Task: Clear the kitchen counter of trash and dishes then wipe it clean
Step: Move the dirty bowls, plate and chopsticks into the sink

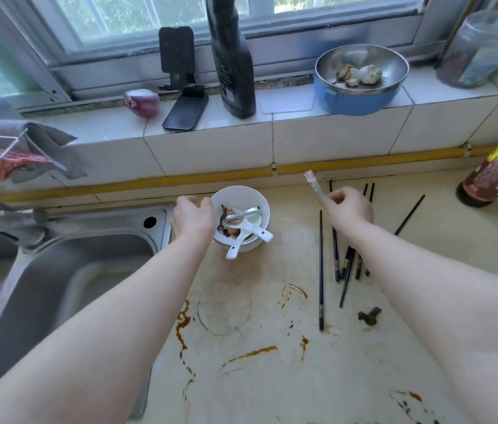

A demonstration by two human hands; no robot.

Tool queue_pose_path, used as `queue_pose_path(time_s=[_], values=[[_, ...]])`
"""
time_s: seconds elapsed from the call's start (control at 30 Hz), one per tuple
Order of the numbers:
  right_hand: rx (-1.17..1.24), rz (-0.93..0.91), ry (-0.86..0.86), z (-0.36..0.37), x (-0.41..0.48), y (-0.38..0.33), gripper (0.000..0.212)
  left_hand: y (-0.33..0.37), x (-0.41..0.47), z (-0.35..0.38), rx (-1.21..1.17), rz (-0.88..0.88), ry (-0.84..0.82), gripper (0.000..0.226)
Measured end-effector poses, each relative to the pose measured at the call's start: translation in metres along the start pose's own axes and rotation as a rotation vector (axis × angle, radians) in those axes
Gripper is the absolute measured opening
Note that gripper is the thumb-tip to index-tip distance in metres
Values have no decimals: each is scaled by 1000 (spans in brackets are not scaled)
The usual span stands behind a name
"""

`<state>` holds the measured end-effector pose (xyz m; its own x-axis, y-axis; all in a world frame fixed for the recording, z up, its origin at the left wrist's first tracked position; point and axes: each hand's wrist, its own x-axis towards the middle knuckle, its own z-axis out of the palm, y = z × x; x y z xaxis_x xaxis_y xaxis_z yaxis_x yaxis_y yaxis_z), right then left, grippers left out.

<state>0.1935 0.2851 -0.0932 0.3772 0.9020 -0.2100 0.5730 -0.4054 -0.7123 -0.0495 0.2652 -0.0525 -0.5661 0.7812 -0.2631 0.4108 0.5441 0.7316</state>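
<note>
Left hand (193, 220) has its grip on the bowl (241, 194) rim, while right hand (348, 209) pinches a pale strip (313, 185) above the stained desk (256, 377).

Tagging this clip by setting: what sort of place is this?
Most likely a home kitchen: a steel sink beside a sauce-stained counter, a used white bowl, and loose chopsticks.
</note>
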Motion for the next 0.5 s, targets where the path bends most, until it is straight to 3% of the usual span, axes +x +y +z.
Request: queue_pose_path(time_s=[0.2, 0.37, 0.43, 0.5], values=[[280, -142, -89, 13, -70, -15, 8, -19, -31, -33, -29, 34, -30, 40], [302, -184, -224, 31, -146, -24, 11, -60, -67, -89, -23, 79, -35, 34], [222, -186, -367, 36, -184, -27, 3, -82, -81, -115, -20, 98, -49, 30], [47, -164, -622, 41, -223, -29, 5, -107, -89, -136, -7, 119, -53, 30]])
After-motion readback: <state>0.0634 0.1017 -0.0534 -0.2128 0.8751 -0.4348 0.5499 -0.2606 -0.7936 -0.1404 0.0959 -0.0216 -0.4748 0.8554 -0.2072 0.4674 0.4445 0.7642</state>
